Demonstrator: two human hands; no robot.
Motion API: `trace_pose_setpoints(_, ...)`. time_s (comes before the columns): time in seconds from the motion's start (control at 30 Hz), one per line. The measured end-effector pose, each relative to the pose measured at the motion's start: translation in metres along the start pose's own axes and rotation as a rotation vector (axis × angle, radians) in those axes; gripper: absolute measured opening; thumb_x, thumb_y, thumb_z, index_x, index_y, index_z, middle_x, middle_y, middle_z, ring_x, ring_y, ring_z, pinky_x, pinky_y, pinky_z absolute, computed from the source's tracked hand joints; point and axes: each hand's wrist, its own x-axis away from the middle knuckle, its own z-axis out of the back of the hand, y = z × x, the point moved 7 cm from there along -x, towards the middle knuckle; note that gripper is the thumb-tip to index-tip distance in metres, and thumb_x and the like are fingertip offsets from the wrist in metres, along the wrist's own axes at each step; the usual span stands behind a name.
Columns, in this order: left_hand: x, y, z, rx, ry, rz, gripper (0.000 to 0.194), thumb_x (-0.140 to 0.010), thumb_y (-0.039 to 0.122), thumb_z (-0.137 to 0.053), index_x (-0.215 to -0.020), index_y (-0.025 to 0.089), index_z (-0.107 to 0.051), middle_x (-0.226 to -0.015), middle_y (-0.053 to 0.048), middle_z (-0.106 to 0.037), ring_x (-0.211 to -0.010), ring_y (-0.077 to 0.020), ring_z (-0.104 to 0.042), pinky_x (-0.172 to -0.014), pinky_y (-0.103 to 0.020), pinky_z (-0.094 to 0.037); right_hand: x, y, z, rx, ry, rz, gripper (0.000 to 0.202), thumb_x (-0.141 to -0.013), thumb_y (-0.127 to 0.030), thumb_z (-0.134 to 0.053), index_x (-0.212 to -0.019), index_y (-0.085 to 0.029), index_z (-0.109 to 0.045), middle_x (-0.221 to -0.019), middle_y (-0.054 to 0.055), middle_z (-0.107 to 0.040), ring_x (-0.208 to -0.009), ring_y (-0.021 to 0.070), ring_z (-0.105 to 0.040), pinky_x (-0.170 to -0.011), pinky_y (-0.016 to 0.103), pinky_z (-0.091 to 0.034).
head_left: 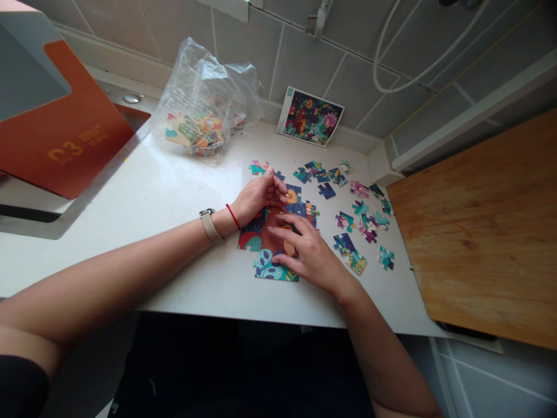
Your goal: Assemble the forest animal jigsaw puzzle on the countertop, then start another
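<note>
A partly joined puzzle (266, 262) lies on the white counter (187, 200), beneath both hands. My left hand (262, 197) rests on its upper left part, palm turned sideways and fingers curled; whether a piece is between them is hidden. Spread over the right side of the puzzle, my right hand (304, 247) touches it with its fingertips and holds nothing. Loose pieces (369, 223) are scattered to the right, with more (326, 190) above. A small picture card (310, 116) leans on the tiled wall, showing a colourful scene.
A clear plastic bag (204, 110) with many pieces stands at the back left. An orange box (87, 145) is at the far left. On the right a wooden board (483, 232) covers the counter's end. A white cable (407, 90) hangs along the wall.
</note>
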Motion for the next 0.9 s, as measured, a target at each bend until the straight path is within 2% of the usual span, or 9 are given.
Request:
trace_pose_setpoints(0.17,0.000,0.000,0.001,-0.011,0.005,-0.008,0.070,-0.098,0.081,-0.041,-0.081,0.017,-0.064,-0.072,-0.006,-0.071,-0.068,-0.0154,-0.071,-0.071,-0.028,-0.060,0.000,0.005,0.000,-0.003,-0.010,-0.030,0.061,-0.086,-0.034,-0.087,-0.142,-0.024,-0.066,-0.154,0.017,-0.053,-0.149,0.0356,-0.047,-0.124,0.061,-0.041)
trace_pose_setpoints(0.33,-0.001,0.000,0.000,-0.072,-0.001,-0.021,0.071,-0.100,0.081,-0.036,-0.082,0.018,-0.063,-0.073,-0.006,-0.071,-0.069,-0.0163,-0.071,-0.073,-0.030,-0.061,0.000,-0.001,0.002,-0.055,0.017,0.031,0.055,-0.092,-0.040,-0.080,-0.142,-0.022,-0.065,-0.155,0.017,-0.053,-0.149,0.0329,-0.047,-0.125,0.055,-0.041)
trace_pose_setpoints(0.47,-0.001,0.001,-0.001,-0.098,0.000,-0.032,0.073,-0.098,0.084,-0.033,-0.081,0.018,-0.062,-0.071,-0.007,-0.071,-0.067,-0.0166,-0.071,-0.072,-0.031,-0.061,-0.002,-0.005,-0.005,-0.029,-0.007,0.086,0.066,-0.085,-0.049,-0.086,-0.142,-0.023,-0.066,-0.155,0.019,-0.053,-0.149,0.0376,-0.047,-0.124,0.060,-0.040)
trace_pose_setpoints(0.53,-0.001,0.001,0.000,-0.091,0.006,-0.028,0.074,-0.097,0.085,-0.034,-0.081,0.018,-0.062,-0.071,-0.006,-0.071,-0.067,-0.0165,-0.070,-0.071,-0.030,-0.060,-0.003,-0.004,-0.005,-0.049,0.010,0.095,0.065,-0.084,-0.051,-0.085,-0.141,-0.024,-0.067,-0.152,0.017,-0.056,-0.146,0.0369,-0.050,-0.123,0.060,-0.041)
trace_pose_setpoints(0.63,-0.001,0.001,0.000,-0.066,-0.001,-0.034,0.073,-0.097,0.084,-0.037,-0.082,0.018,-0.063,-0.071,-0.006,-0.070,-0.068,-0.0166,-0.071,-0.071,-0.030,-0.060,-0.004,0.000,0.008,-0.139,0.112,0.089,0.050,-0.092,-0.047,-0.080,-0.136,-0.025,-0.069,-0.144,0.014,-0.062,-0.139,0.0318,-0.056,-0.119,0.054,-0.047)
trace_pose_setpoints(0.77,-0.001,0.001,0.000,-0.031,-0.018,-0.050,0.069,-0.099,0.081,-0.041,-0.082,0.017,-0.064,-0.072,-0.005,-0.070,-0.069,-0.0161,-0.071,-0.072,-0.030,-0.060,-0.002,0.017,0.034,-0.165,0.335,0.000,0.026,-0.098,-0.036,-0.073,-0.121,-0.025,-0.076,-0.128,0.011,-0.071,-0.124,0.0268,-0.066,-0.110,0.047,-0.053)
trace_pose_setpoints(0.9,-0.001,0.000,0.002,-0.025,-0.016,-0.050,0.067,-0.099,0.079,-0.045,-0.080,0.017,-0.064,-0.070,-0.005,-0.069,-0.067,-0.0153,-0.070,-0.072,-0.029,-0.059,0.000,0.035,0.046,-0.165,0.457,-0.084,0.017,-0.100,-0.033,-0.069,-0.111,-0.025,-0.078,-0.113,0.009,-0.075,-0.111,0.0249,-0.070,-0.102,0.043,-0.055)
